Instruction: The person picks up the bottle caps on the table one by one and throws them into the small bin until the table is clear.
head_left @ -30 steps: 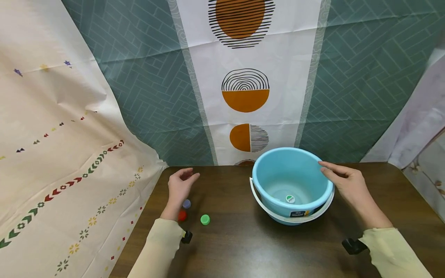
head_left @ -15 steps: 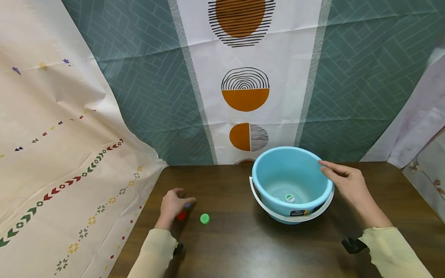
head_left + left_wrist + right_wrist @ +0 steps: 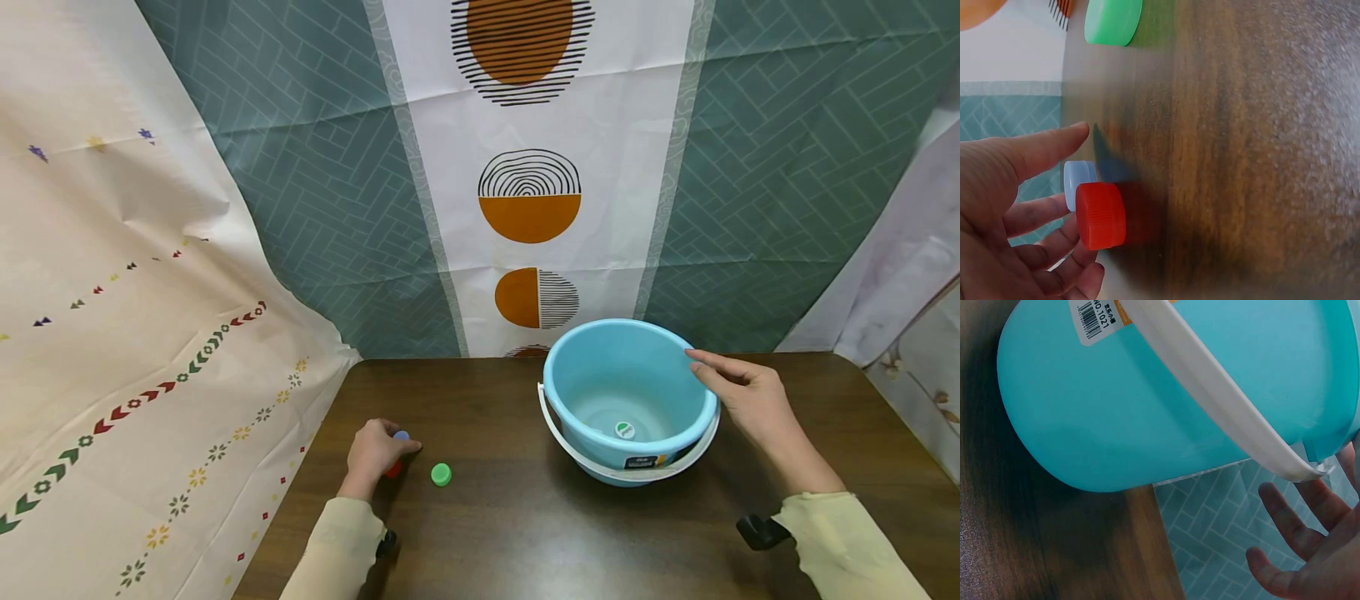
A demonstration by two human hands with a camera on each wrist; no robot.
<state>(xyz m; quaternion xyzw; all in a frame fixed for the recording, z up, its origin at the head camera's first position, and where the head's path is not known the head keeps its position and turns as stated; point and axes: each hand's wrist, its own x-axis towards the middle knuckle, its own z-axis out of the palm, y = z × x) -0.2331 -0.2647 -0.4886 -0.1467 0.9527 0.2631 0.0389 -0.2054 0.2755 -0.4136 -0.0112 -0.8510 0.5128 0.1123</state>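
Observation:
My left hand [image 3: 372,454] reaches down at the table's left side, thumb and fingers spread about a small pale blue bottle cap [image 3: 1079,181]. In the left wrist view the thumb stands apart from this cap, and some fingers lie behind it. A red bottle cap [image 3: 1100,215] sits close beside the blue one, partly covered by the hand in the head view. To the right lies a green bottle cap [image 3: 441,475]. My right hand [image 3: 750,398] pinches the rim of a light blue bucket [image 3: 622,358] at its right side; its other fingers are loosely spread.
The bucket's white handle [image 3: 637,473] hangs down along its front. A round green-and-white disc [image 3: 625,430] shows on the bucket's bottom. All stands on a dark brown wooden table [image 3: 510,533], with patterned cloths [image 3: 322,208] behind and at the sides.
My left hand has come down and a little left, from above the table to the blue cap. The right hand and the bucket have stayed in place.

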